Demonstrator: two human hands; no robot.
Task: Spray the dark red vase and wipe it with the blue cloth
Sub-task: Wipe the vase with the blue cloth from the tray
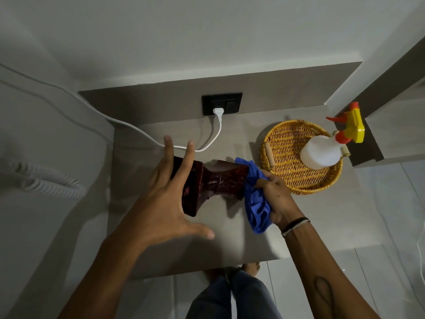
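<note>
The dark red vase [216,180] is tipped on its side above the grey shelf [230,238]. My left hand [165,194] presses its palm against the vase's left end with the fingers spread wide. My right hand [276,199] grips the bunched blue cloth [255,203] and holds it against the vase's right end. A white spray bottle [322,151] with a yellow and red trigger head stands in the wicker tray [282,143] at the right, apart from both hands.
A white plug [218,111] sits in a black wall socket [222,103], and its cable [138,132] runs left across the back of the shelf. A coiled white hose [46,180] lies at the left. The shelf's front edge is close to my legs.
</note>
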